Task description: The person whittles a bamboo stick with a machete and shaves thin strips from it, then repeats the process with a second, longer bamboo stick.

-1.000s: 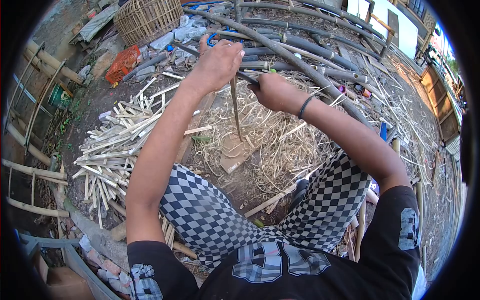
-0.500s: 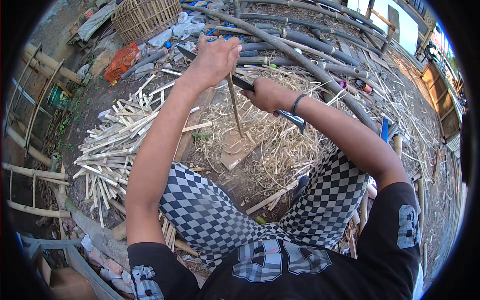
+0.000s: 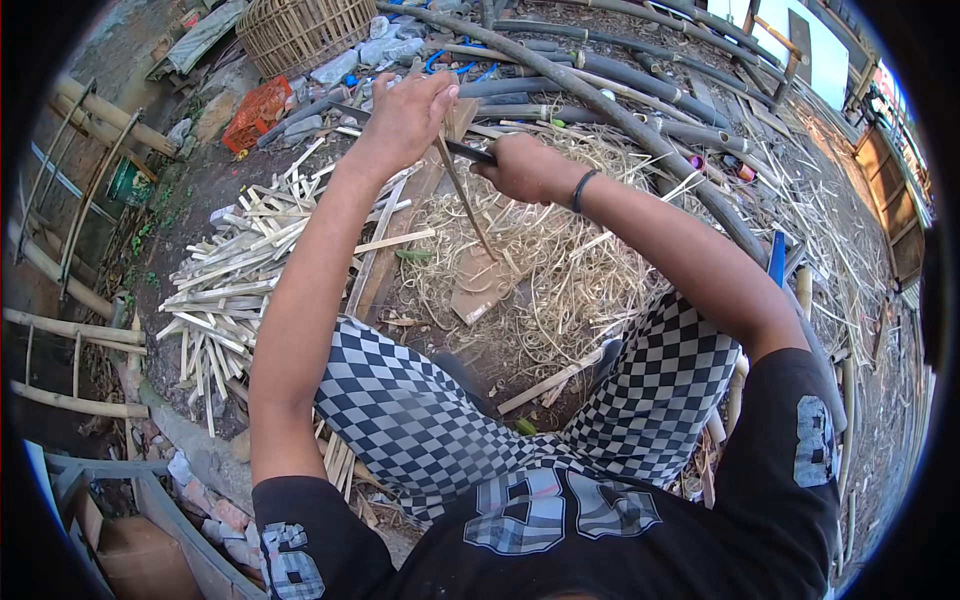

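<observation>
My left hand (image 3: 405, 122) is closed round the upper part of a thin bamboo strip (image 3: 464, 198), which slants down to a flat piece of wood (image 3: 478, 290) on the ground. Closed on the dark handle of a long knife (image 3: 466, 152), my right hand (image 3: 532, 168) is just right of the strip. The blade crosses at the strip and runs on behind my left hand, its tip (image 3: 345, 110) showing on the far side. Curly bamboo shavings (image 3: 560, 270) lie around the wood piece.
A pile of pale cut strips (image 3: 235, 265) lies at the left. Long bamboo poles (image 3: 640, 90) stretch across the back, near an orange crate (image 3: 257, 115) and a woven basket (image 3: 305, 35). My checkered-trousered legs (image 3: 400, 400) flank the work spot.
Both hands have shifted slightly left with the strip and knife, and the right hand is a little higher. A shiny end below the right hand no longer shows. The view has shifted slightly.
</observation>
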A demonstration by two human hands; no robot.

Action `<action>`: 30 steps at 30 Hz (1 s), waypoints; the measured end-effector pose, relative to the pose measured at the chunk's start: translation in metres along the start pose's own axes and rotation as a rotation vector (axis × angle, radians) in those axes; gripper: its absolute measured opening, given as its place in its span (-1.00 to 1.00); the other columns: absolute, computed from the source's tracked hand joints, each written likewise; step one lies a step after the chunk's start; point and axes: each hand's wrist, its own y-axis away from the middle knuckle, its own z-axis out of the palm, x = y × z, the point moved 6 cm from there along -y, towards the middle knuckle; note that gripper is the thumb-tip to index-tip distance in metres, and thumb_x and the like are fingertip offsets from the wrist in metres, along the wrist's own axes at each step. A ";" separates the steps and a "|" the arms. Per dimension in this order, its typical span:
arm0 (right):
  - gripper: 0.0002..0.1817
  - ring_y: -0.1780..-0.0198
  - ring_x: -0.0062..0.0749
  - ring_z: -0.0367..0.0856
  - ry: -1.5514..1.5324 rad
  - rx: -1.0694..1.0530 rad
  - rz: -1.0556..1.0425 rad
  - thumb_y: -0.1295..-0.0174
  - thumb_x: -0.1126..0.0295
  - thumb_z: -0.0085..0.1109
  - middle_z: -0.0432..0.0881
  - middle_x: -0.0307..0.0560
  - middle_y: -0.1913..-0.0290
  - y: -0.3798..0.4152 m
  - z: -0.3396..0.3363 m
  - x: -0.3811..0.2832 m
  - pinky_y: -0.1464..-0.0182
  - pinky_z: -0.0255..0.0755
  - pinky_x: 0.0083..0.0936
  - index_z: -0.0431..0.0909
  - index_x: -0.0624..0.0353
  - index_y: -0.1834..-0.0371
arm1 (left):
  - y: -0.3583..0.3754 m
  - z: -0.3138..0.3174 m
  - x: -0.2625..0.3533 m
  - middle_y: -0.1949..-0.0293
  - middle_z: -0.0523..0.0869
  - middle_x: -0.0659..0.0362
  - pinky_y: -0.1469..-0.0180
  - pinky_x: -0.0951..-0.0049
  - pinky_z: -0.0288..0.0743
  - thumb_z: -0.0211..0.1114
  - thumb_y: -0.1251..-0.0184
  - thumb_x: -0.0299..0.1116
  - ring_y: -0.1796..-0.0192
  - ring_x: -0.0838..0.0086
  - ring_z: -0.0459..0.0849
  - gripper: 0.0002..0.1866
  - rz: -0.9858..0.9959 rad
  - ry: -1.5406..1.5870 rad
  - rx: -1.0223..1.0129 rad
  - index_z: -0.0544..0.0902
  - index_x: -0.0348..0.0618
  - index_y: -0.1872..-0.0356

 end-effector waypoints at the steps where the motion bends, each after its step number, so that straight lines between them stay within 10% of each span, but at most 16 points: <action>1: -0.58 0.54 -0.21 0.72 -0.205 -0.178 0.073 -0.51 0.15 0.04 0.69 0.04 0.52 0.002 0.003 0.002 0.43 0.63 -0.23 0.64 0.34 0.25 | 0.000 0.002 0.000 0.18 0.73 0.02 -0.39 -0.24 0.12 -0.07 -0.67 -0.13 -0.14 0.09 0.64 -0.68 -0.002 -0.005 0.001 0.60 -0.05 -0.01; 4: -0.60 0.67 -0.40 0.62 -0.362 -0.147 0.028 -0.55 0.19 -0.02 0.61 -0.10 0.61 0.002 0.002 0.002 0.57 0.57 -0.37 0.59 0.34 0.26 | 0.001 0.005 0.003 -0.01 0.71 0.05 -0.46 -0.15 0.00 -0.08 -0.69 -0.10 -0.24 0.16 0.59 -0.62 -0.008 -0.057 0.023 0.63 -0.03 -0.16; 5: -0.56 0.31 0.16 0.76 -0.216 -0.084 -0.041 -0.45 0.20 0.03 0.72 0.20 0.43 0.004 -0.004 0.002 0.07 0.63 -0.04 0.62 0.49 0.24 | 0.000 0.006 0.003 -0.08 0.70 0.06 -0.48 -0.18 -0.05 -0.10 -0.69 -0.09 -0.32 0.21 0.54 -0.61 0.007 -0.055 0.010 0.62 0.00 -0.19; 12: -0.58 0.37 0.15 0.73 -0.077 0.287 -0.239 -0.54 0.23 -0.03 0.65 0.31 0.49 -0.002 0.001 -0.006 0.22 0.58 -0.03 0.59 0.39 0.32 | -0.004 0.000 0.008 -0.37 0.60 0.34 -0.55 -0.22 -0.29 -0.15 -0.71 -0.06 -0.55 0.30 0.32 -0.58 0.086 -0.137 0.069 0.57 0.19 -0.35; 18: -0.58 0.28 0.30 0.70 -0.177 -0.016 -0.019 -0.54 0.23 -0.04 0.62 0.40 0.48 -0.001 0.019 -0.006 0.14 0.54 0.03 0.58 0.40 0.31 | -0.004 -0.002 -0.008 -0.38 0.60 0.39 -0.53 -0.27 -0.40 -0.18 -0.72 -0.05 -0.57 0.34 0.29 -0.57 0.081 -0.135 0.098 0.65 0.24 -0.29; 22: -0.61 0.26 0.33 0.69 -0.190 0.300 -0.147 -0.52 0.25 -0.03 0.65 0.35 0.46 -0.005 0.004 -0.017 0.10 0.56 0.03 0.58 0.40 0.29 | -0.006 0.001 0.006 -0.38 0.60 0.37 -0.52 -0.31 -0.40 -0.18 -0.72 -0.06 -0.58 0.38 0.27 -0.55 0.124 -0.160 0.133 0.67 0.15 -0.25; 30: -0.60 0.20 0.34 0.69 -0.154 0.142 -0.045 -0.51 0.22 0.01 0.68 0.40 0.36 -0.008 0.025 -0.013 0.04 0.51 0.09 0.62 0.42 0.22 | -0.005 -0.014 0.019 -0.27 0.71 0.29 -0.56 -0.10 -0.20 -0.02 -0.69 -0.19 -0.51 0.40 0.42 -0.66 0.159 -0.200 0.204 0.68 0.15 -0.25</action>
